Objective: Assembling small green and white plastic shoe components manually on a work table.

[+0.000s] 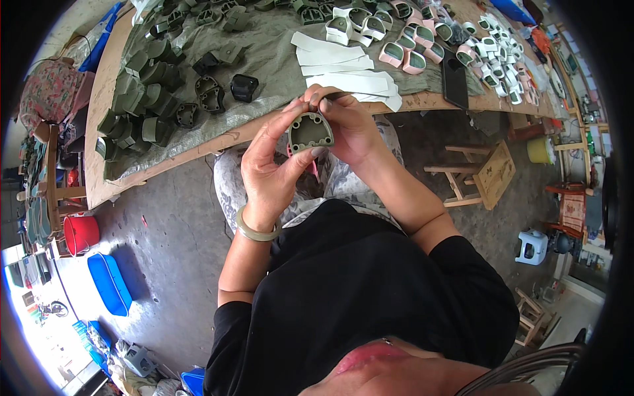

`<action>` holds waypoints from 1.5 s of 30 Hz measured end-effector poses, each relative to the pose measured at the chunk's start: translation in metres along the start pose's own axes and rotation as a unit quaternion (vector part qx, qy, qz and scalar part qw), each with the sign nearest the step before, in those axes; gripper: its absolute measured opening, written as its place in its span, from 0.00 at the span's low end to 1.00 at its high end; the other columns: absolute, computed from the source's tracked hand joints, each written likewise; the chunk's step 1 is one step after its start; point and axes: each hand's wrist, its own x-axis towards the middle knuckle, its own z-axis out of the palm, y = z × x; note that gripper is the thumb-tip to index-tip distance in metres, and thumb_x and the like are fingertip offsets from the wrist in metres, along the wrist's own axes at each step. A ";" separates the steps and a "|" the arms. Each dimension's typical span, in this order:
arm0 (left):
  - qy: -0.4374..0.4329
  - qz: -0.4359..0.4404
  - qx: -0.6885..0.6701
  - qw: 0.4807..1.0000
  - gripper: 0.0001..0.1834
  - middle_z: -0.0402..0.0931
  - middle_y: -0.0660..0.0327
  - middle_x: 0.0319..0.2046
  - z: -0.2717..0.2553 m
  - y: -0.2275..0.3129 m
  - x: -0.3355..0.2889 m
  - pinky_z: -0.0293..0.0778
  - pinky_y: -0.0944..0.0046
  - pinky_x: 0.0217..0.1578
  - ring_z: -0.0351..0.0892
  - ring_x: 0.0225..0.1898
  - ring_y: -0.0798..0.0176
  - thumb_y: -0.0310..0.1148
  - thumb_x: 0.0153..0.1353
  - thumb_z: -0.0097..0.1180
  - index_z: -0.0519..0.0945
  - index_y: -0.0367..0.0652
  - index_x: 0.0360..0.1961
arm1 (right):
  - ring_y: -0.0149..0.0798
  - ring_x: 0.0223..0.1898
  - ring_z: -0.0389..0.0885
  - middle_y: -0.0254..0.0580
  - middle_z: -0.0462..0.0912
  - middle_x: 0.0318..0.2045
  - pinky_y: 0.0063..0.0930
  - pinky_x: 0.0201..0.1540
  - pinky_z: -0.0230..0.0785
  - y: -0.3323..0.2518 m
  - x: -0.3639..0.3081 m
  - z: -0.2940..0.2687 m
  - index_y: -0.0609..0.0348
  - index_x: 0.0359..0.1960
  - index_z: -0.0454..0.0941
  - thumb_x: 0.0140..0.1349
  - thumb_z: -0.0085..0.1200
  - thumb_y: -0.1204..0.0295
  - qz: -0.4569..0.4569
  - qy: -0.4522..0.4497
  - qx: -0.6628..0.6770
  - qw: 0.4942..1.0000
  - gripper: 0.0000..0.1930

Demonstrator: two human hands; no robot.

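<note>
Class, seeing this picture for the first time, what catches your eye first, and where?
Most likely the hollow green piece held by the left hand and right hand at the table's near edge. Next come green pieces crowding the table's left side and white pieces clustered at its right. On the floor at left, a blue tub stands out.

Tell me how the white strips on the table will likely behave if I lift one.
The white strips look thin and flat, so one would probably be light and bend when lifted by an end. They overlap, so pulling one may drag its neighbours. Lying flat, they seem unlikely to roll or tip.
</note>
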 end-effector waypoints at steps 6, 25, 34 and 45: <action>-0.001 -0.049 -0.080 0.996 0.41 0.67 0.52 0.63 -0.003 0.000 0.001 0.63 0.58 0.62 0.66 0.64 0.52 0.35 0.53 0.67 0.63 0.40 0.67 | 0.33 0.45 0.78 0.39 0.80 0.41 0.28 0.50 0.70 -0.003 -0.003 0.014 0.63 0.38 0.80 0.60 0.58 0.76 -0.013 0.018 0.001 1.000 0.06; 0.093 0.005 -0.140 0.986 0.37 0.70 0.60 0.52 0.005 -0.011 -0.003 0.68 0.63 0.54 0.72 0.52 0.63 0.27 0.43 0.75 0.70 0.38 0.55 | 0.29 0.42 0.75 0.32 0.78 0.34 0.26 0.50 0.64 -0.008 -0.004 0.023 0.61 0.37 0.80 0.55 0.63 0.78 -0.050 0.062 0.008 0.997 0.08; -0.014 0.014 -0.134 0.991 0.35 0.75 0.58 0.47 -0.009 -0.005 0.000 0.67 0.61 0.55 0.74 0.52 0.61 0.32 0.38 0.78 0.75 0.37 0.50 | 0.29 0.36 0.70 0.32 0.72 0.33 0.22 0.40 0.61 -0.011 -0.005 0.016 0.60 0.34 0.82 0.56 0.64 0.69 -0.011 -0.004 -0.082 0.997 0.08; -0.062 -0.061 -0.110 0.990 0.44 0.67 0.45 0.62 -0.013 0.006 0.001 0.59 0.56 0.64 0.62 0.66 0.51 0.40 0.45 0.74 0.67 0.36 0.61 | 0.28 0.36 0.79 0.35 0.81 0.34 0.21 0.40 0.70 -0.011 -0.006 0.014 0.63 0.33 0.80 0.54 0.62 0.80 0.040 -0.030 -0.083 0.995 0.06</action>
